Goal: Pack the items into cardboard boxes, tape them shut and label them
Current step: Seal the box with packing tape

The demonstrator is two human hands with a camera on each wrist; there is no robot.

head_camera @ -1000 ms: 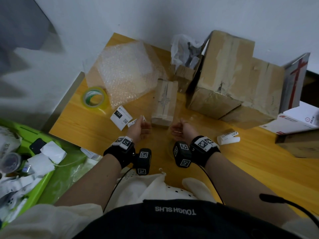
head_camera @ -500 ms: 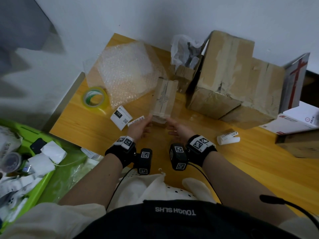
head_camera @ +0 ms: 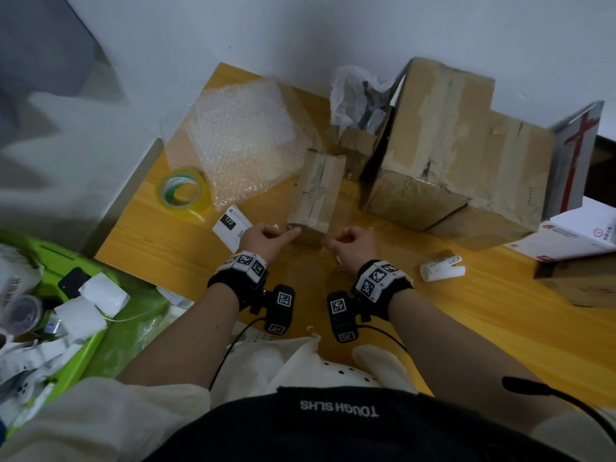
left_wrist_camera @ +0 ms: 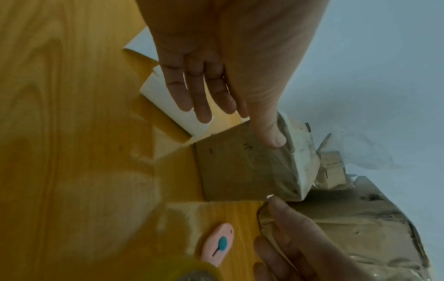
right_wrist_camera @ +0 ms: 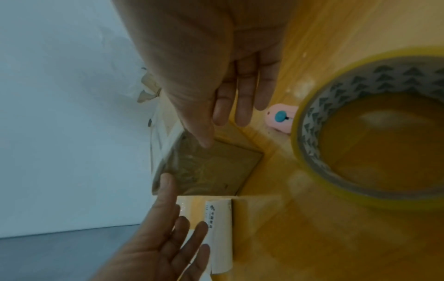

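Observation:
A small cardboard box point(head_camera: 318, 191), taped along its top, lies lengthwise in the middle of the wooden table point(head_camera: 466, 328). My left hand point(head_camera: 266, 238) is at its near left corner, and the thumb presses the clear-taped end face point(left_wrist_camera: 240, 171). My right hand point(head_camera: 350, 240) mirrors it at the near right corner, its thumb on the same face point(right_wrist_camera: 211, 171). Both hands' fingers hang straight and hold nothing. A roll of clear tape point(right_wrist_camera: 372, 123) and a pink cutter point(left_wrist_camera: 217, 245) lie just below the hands.
Bubble wrap point(head_camera: 240, 145) and a green tape roll point(head_camera: 181, 191) lie at the left, with a white label card point(head_camera: 233, 225) by my left hand. Large taped boxes point(head_camera: 450, 155) stand to the right. A white label roll point(head_camera: 441, 268) lies nearby. A green bin point(head_camera: 50, 311) sits off the table's left edge.
Both hands moved forward from near the table's front to the small box's near end. Their thumbs now press against its end face.

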